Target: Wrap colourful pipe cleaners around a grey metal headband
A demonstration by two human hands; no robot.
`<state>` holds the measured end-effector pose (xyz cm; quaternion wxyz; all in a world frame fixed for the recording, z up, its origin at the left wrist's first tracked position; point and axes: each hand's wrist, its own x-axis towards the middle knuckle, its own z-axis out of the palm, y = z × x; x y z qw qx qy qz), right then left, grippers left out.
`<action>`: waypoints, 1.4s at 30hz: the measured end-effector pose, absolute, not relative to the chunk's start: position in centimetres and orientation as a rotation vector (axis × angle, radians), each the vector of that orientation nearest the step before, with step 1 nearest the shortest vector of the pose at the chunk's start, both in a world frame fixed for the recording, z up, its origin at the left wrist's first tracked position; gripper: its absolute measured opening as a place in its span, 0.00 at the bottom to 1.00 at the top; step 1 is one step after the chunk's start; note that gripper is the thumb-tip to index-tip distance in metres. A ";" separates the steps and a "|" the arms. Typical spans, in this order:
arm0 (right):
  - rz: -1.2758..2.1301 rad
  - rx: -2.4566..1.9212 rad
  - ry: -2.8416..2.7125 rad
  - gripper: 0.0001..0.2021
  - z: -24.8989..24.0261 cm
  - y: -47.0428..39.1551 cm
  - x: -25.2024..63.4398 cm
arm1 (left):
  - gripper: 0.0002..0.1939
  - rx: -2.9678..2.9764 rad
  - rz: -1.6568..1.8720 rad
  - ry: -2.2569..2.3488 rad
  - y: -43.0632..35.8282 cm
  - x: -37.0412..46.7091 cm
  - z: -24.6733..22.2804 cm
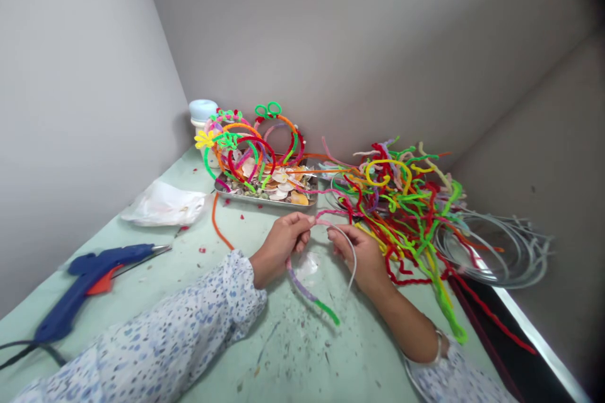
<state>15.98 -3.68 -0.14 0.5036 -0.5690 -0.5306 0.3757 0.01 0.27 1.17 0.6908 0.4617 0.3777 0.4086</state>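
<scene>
My left hand (286, 233) is closed in a pinch on a thin pale grey headband hoop (351, 252). One end of the hoop is wrapped in purple and green pipe cleaner (302, 288) and hangs below that hand. From the pinch a pink pipe cleaner (331, 213) runs off to the right, toward the pile. My right hand (360, 258) is close by, behind the bare curve of the hoop. Its fingers are loosely bent and slightly apart, with nothing visible between them.
Behind my hands a metal tray (265, 200) holds shells and finished colourful headbands (243, 138). At right lie tangled pipe cleaners (406, 201) and bare grey hoops (501, 258). To the left are a blue glue gun (89, 280), a plastic bag (163, 204) and a lidded bottle (203, 112).
</scene>
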 end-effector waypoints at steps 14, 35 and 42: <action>1.454 -1.066 -0.834 0.14 0.0 -3.2 16.7 | 0.13 1.083 0.933 0.903 0.4 0.0 1.4; 1.500 -1.077 -0.742 0.08 0.3 -3.2 16.6 | 0.13 1.174 0.949 0.917 0.3 -0.1 1.1; 1.435 -1.118 -0.730 0.11 0.4 -3.4 16.1 | 0.12 1.150 0.941 0.936 0.1 0.0 1.4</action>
